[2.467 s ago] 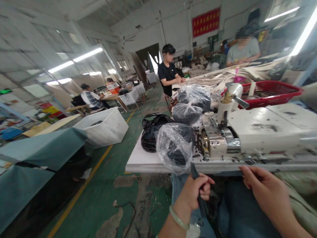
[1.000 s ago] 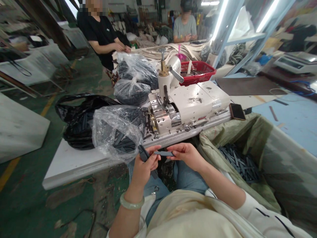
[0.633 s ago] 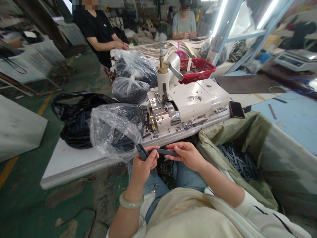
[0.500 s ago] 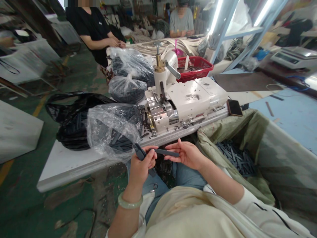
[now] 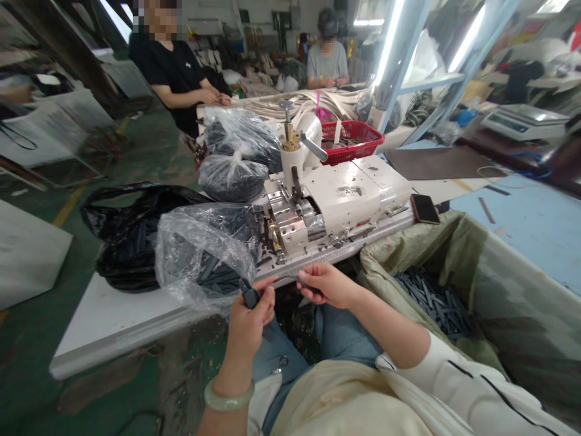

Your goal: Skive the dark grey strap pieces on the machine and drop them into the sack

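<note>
My left hand (image 5: 247, 324), with a pale green bangle at the wrist, grips a small dark tool (image 5: 249, 297), perhaps snips, whose exact form is mostly hidden by my fingers. My right hand (image 5: 329, 286) is closed on a thin dark grey strip (image 5: 307, 286), and its fingers cover part of it. Both hands are above my lap, just below the front edge of the white table (image 5: 104, 327). Beyond them stands a cream industrial sewing machine (image 5: 327, 200). A clear plastic bag of dark strips (image 5: 204, 254) lies close to my left hand.
A green woven sack (image 5: 431, 248) full of dark strips (image 5: 431, 301) stands to my right. A black bag (image 5: 131, 242), a red basket (image 5: 349, 142), a phone (image 5: 425, 209) and a scale (image 5: 524, 121) are nearby. Two co-workers (image 5: 172, 79) are across the table.
The strip no longer reaches across towards my left hand; my right hand has closed around it. Both hands have drawn slightly apart, and the view has tilted a little.
</note>
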`<state>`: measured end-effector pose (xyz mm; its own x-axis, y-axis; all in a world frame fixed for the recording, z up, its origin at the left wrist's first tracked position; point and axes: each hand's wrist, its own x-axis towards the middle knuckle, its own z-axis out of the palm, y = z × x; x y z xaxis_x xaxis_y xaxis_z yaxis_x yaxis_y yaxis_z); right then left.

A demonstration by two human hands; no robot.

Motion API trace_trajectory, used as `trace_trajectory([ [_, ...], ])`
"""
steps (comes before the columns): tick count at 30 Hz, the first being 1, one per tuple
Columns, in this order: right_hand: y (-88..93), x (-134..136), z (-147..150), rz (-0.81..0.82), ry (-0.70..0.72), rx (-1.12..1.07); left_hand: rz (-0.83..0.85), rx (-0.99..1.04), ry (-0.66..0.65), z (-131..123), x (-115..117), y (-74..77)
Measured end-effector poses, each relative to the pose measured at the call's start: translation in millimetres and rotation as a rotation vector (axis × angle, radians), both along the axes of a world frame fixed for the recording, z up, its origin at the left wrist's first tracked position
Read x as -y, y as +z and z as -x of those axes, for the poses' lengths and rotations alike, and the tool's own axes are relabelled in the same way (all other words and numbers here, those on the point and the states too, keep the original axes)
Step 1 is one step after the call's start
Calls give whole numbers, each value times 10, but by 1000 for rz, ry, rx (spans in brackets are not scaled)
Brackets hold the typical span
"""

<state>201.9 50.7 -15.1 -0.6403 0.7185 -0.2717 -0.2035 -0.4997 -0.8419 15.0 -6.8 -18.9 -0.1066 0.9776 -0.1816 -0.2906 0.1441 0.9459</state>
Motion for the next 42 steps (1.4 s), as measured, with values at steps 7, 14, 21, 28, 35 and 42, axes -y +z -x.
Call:
trace_trajectory([
  [7,143,-787,69,-217,-555,281,14,72,62,104,1,30],
  [14,52,-904,108,-151,-615,264,42,86,82,142,3,-24],
  [21,78,-975,69,-144,-778,238,54,88,78,120,-19,-11],
  [28,-104,-544,-901,-433,-1214,822,106,184,-22,72,-4,26],
  [35,-526,295,-2256,-401,-825,1824,210,342,-277,-81,-24,5],
  [42,-90,299,-844,-510,-383,572,389,431,-577,-499,9,33],
])
